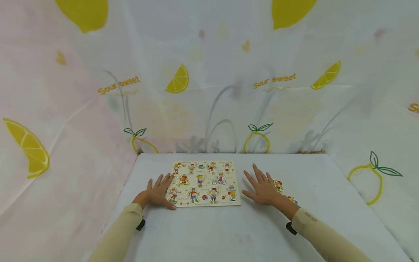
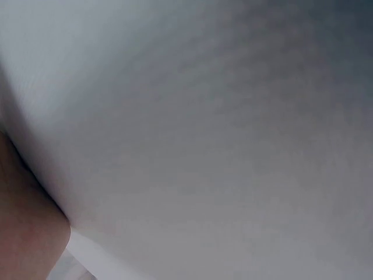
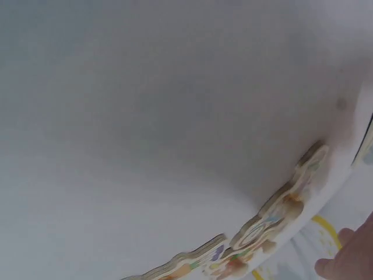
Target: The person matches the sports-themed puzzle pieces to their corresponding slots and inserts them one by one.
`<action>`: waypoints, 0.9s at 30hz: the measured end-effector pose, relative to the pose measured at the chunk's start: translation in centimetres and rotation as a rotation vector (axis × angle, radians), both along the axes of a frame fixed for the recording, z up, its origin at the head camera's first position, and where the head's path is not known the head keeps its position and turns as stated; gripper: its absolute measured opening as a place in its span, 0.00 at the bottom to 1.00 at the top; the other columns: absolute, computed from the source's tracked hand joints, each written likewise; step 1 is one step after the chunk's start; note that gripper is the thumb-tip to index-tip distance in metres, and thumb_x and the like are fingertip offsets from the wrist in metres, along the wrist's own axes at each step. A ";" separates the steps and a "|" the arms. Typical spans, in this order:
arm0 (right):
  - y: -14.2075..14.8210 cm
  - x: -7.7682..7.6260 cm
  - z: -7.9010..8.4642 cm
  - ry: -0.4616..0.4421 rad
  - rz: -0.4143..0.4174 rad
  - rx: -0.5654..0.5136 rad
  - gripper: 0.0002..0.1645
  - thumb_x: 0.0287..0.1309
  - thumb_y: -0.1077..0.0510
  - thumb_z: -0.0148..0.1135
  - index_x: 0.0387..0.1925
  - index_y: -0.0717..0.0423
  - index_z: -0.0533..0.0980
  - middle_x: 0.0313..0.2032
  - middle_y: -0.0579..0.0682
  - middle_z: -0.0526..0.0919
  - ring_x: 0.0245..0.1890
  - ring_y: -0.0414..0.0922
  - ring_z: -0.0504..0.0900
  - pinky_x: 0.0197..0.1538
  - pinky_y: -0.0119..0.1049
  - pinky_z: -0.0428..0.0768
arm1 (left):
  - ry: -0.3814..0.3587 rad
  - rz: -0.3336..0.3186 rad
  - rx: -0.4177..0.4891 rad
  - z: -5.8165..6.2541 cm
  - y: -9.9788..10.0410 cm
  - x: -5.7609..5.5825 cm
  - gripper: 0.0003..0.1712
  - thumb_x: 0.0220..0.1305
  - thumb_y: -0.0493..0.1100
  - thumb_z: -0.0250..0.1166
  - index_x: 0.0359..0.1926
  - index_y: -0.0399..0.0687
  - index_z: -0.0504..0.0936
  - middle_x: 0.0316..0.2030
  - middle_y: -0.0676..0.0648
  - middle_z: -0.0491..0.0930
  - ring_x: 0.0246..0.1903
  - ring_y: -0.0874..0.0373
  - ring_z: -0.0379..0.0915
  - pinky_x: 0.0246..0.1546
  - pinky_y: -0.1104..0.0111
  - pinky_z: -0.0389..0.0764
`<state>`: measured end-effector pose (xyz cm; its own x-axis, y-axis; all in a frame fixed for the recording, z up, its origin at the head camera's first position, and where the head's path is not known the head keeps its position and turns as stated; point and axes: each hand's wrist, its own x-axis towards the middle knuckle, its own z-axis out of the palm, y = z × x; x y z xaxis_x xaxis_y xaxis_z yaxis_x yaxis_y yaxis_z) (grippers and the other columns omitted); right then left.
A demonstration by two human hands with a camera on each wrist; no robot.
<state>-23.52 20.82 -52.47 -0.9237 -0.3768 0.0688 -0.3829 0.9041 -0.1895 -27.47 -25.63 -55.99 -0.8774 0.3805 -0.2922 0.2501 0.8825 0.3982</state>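
Note:
A cream puzzle board printed with cartoon children at sports lies flat on the white table in the head view. My left hand touches its left edge, fingers spread and thumb by the near left corner. To the right of the board my right hand is spread palm down and holds nothing. Loose puzzle pieces lie just beyond it, partly hidden behind the hand and wrist. The right wrist view shows these thin cutout pieces overlapping, with fingertips at the lower right.
The white table stretches toward me, its far edge against a hanging cloth with lemon prints. Cloth also drops along both sides. Dark wrist cameras sit under my sleeves. The left wrist view is mostly blurred white surface.

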 end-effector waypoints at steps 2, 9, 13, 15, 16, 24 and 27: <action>0.7 -0.3 -0.2 -0.016 -0.032 -0.004 0.48 0.65 0.28 0.48 0.77 0.45 0.52 0.78 0.64 0.39 0.73 0.65 0.53 0.70 0.71 0.46 | 0.004 -0.013 0.008 0.7 0.0 0.1 0.86 0.30 0.81 0.72 0.79 0.48 0.34 0.79 0.41 0.31 0.77 0.37 0.21 0.67 0.34 0.18; 3.5 -1.2 -0.5 -0.004 -0.104 -0.067 0.45 0.67 0.34 0.52 0.77 0.49 0.53 0.76 0.67 0.43 0.72 0.67 0.53 0.68 0.73 0.48 | -0.029 -0.017 0.014 2.0 0.3 0.5 0.84 0.35 0.76 0.75 0.79 0.44 0.35 0.79 0.37 0.32 0.76 0.33 0.22 0.67 0.33 0.19; 4.5 -1.2 -0.2 0.039 -0.171 -0.161 0.46 0.64 0.41 0.62 0.74 0.56 0.56 0.69 0.72 0.58 0.65 0.71 0.65 0.63 0.72 0.61 | -0.024 -0.009 -0.010 1.7 0.5 0.5 0.84 0.34 0.75 0.76 0.79 0.44 0.36 0.79 0.38 0.33 0.77 0.34 0.23 0.68 0.33 0.22; 4.9 -1.2 -0.1 0.070 -0.205 -0.227 0.45 0.61 0.46 0.66 0.71 0.61 0.59 0.63 0.73 0.67 0.59 0.71 0.71 0.58 0.71 0.66 | -0.030 -0.006 -0.023 1.4 0.5 0.3 0.85 0.33 0.76 0.75 0.79 0.45 0.35 0.79 0.39 0.32 0.77 0.35 0.22 0.68 0.33 0.21; 5.2 -1.3 -0.1 0.093 -0.216 -0.253 0.44 0.60 0.48 0.68 0.70 0.63 0.61 0.59 0.73 0.70 0.56 0.70 0.74 0.54 0.69 0.70 | -0.028 -0.005 -0.027 1.2 0.5 0.3 0.85 0.33 0.76 0.75 0.79 0.46 0.34 0.79 0.39 0.31 0.77 0.36 0.22 0.68 0.34 0.21; 7.1 -1.8 -0.6 0.111 -0.241 -0.423 0.29 0.56 0.58 0.71 0.56 0.69 0.73 0.39 0.62 0.82 0.38 0.55 0.82 0.39 0.49 0.81 | 0.000 0.009 -0.001 0.5 0.2 0.0 0.86 0.30 0.77 0.75 0.79 0.45 0.36 0.79 0.40 0.33 0.77 0.36 0.23 0.68 0.33 0.22; 7.7 -1.8 -1.0 0.031 -0.278 -0.481 0.28 0.57 0.59 0.70 0.56 0.69 0.73 0.37 0.58 0.81 0.36 0.50 0.81 0.37 0.40 0.80 | -0.007 0.008 -0.018 0.4 0.1 -0.2 0.87 0.29 0.78 0.75 0.79 0.46 0.34 0.79 0.41 0.31 0.77 0.37 0.22 0.68 0.34 0.21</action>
<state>-25.32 28.53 -53.44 -0.9786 -0.0387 0.2019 -0.1545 0.7864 -0.5980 -27.64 -25.55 -55.61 -0.8781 0.3686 -0.3051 0.2407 0.8913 0.3843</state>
